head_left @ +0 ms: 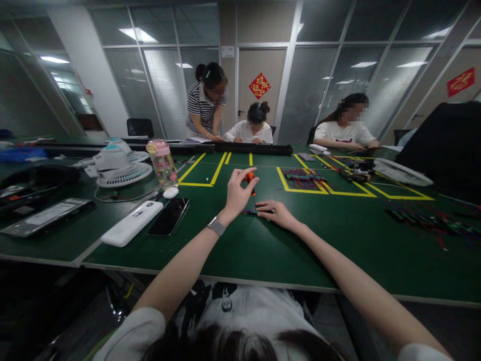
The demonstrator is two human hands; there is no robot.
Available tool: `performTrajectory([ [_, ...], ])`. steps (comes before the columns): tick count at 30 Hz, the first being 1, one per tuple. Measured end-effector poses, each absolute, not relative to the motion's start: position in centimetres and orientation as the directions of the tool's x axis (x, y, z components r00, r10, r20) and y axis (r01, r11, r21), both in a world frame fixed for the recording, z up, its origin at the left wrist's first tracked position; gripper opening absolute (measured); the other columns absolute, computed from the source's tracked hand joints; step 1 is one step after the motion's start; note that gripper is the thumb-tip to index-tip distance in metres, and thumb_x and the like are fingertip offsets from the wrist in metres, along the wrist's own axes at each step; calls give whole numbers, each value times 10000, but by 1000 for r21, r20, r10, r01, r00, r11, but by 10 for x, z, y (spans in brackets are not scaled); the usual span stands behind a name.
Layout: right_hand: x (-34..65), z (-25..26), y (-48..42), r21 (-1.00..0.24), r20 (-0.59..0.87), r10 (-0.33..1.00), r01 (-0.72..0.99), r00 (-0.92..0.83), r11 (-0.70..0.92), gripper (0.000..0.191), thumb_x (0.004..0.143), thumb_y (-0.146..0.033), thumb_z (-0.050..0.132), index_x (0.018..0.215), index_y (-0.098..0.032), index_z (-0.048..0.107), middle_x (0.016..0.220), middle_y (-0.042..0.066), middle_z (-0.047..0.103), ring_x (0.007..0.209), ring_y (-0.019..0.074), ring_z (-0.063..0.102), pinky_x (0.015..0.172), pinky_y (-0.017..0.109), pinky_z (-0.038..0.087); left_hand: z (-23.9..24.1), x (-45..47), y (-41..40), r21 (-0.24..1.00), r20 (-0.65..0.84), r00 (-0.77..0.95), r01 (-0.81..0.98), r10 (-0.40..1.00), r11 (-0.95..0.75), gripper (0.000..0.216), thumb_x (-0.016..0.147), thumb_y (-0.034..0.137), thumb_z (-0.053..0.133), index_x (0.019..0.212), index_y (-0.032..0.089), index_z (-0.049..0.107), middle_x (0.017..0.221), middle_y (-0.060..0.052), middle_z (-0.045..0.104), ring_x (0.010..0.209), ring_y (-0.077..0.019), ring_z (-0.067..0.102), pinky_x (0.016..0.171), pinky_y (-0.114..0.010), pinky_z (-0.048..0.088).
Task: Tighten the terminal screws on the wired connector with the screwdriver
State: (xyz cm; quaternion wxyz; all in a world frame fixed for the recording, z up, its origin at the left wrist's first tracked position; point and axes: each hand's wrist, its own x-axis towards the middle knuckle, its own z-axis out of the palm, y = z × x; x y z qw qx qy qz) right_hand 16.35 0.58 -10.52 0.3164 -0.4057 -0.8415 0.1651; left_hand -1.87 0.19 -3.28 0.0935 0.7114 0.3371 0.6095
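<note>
My left hand (239, 193) is closed around the orange and black handle of a screwdriver (251, 176), which stands upright with its shaft pointing down. The tip meets a small green connector with thin wires (252, 211) on the table. Low beside it, my right hand (277, 213) has its fingertips pressed on the connector's right side, pinning it to the surface. Part of the connector is covered by those fingers.
Bundles of wired connectors lie in a taped square (306, 179) and at the right (432, 223). To the left are a black phone (169, 216), a white power bank (132, 223), a drinking bottle (163, 165) and a white fan (122, 168). Several people sit or stand across the green table (225, 253).
</note>
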Motion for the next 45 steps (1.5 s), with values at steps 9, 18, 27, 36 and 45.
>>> performTrajectory([
  [9,164,-106,7,-530,397,788,583,-471,616,221,812,-356,619,977,-270,738,1147,49,682,1067,249,623,956,411,470,-34,-18,1,558,782,88,344,617,-755,354,938,252,414,1273,221,523,992,-50,596,876,-137,563,829,-266,451],
  [18,164,-107,7,-540,402,780,564,-480,625,231,815,-364,614,988,-269,735,1153,51,679,1069,247,624,960,402,467,-37,-20,7,580,767,72,345,637,-738,376,956,254,351,1303,227,493,1259,-83,523,1184,-170,491,1036,-333,371],
  [27,165,-108,8,-537,395,786,575,-476,617,237,814,-366,620,990,-256,735,1149,60,680,1064,244,622,950,396,469,-34,-20,7,606,763,70,267,642,-749,329,905,220,472,1221,221,567,1056,-58,627,923,-140,601,845,-270,481],
  [36,165,-108,7,-550,397,787,564,-472,616,238,812,-373,620,993,-268,732,1157,53,677,1075,243,619,957,401,466,-33,-21,7,649,724,81,258,685,-716,333,925,249,433,1230,248,566,1083,-57,570,964,-136,567,852,-266,469],
  [45,165,-109,9,-538,402,785,572,-472,619,233,811,-374,622,981,-262,737,1142,56,684,1066,242,624,952,397,470,-34,-20,10,661,734,24,205,679,-722,276,844,277,584,1108,220,644,975,-44,590,844,-124,592,787,-251,498],
])
